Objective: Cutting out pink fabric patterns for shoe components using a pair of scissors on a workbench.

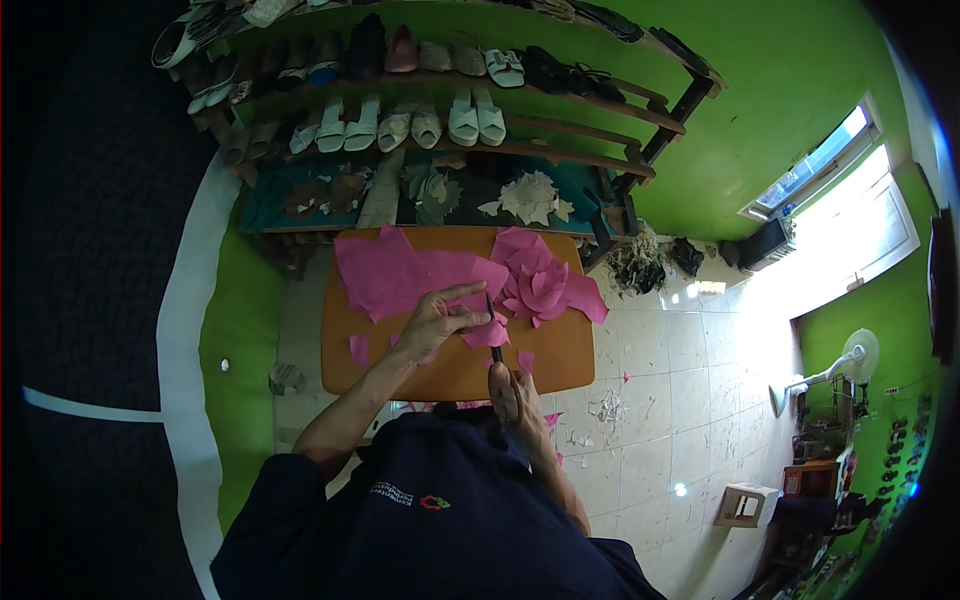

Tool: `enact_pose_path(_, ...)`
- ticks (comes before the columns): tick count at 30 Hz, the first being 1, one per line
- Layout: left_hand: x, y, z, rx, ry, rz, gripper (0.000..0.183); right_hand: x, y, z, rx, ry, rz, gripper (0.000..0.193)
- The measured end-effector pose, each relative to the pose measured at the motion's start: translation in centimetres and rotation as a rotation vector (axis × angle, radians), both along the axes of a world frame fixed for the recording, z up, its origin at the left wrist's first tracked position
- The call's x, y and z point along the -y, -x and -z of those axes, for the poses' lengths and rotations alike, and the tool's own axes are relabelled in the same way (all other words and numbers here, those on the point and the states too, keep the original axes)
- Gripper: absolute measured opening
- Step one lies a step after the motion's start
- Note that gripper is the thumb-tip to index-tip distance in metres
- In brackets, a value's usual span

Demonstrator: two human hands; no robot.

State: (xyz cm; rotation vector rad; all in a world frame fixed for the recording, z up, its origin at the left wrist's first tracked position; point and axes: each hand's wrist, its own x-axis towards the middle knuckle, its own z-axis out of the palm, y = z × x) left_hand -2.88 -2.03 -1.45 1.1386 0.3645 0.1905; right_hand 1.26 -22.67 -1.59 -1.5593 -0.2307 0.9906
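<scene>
My left hand [436, 322] is over the middle of an orange-brown table [440, 378], its thumb and fingers on a small pink piece of sheet material [488, 334]. Near the table's front edge, my right hand [507, 392] is closed round the handles of dark scissors [496, 352]. Their blades point away from me and meet the pink piece beside my left fingertips. A large pink sheet [385, 272] lies flat at the far left of the table. To its right is a heap of cut pink pieces [535, 285].
Pink scraps [358, 349] lie on the table, with more on the tiled floor [640, 420]. Beyond stands a wooden rack with several rows of shoes [362, 128]; its lower shelf bears pale cut pieces [530, 198]. A white fan [855, 355] and a bright window [860, 235] are at right.
</scene>
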Motion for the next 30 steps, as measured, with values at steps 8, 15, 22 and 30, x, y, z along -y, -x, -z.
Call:
enact_pose_path(8, -2.0, 0.4, -0.1, -0.007, -0.058, 0.088, 0.055, 0.3, 0.1, 1.1, -0.004, -0.015, -0.111, 0.062)
enact_pose_path(15, -0.9, 0.8, -0.8, 0.009, -0.043, 0.067, 0.062, -0.6, -0.2, 2.2, 0.101, -0.001, -0.169, 0.066)
enact_pose_path(22, -0.7, 1.3, 0.3, 0.032, -0.022, 0.001, 0.063, -0.8, 0.0, 2.1, -0.022, 0.014, -0.100, 0.059)
enact_pose_path(30, 0.4, 1.4, 0.5, 0.087, 0.086, -0.089, 0.062, -1.2, 0.6, 1.2, -0.017, -0.047, -0.024, 0.057)
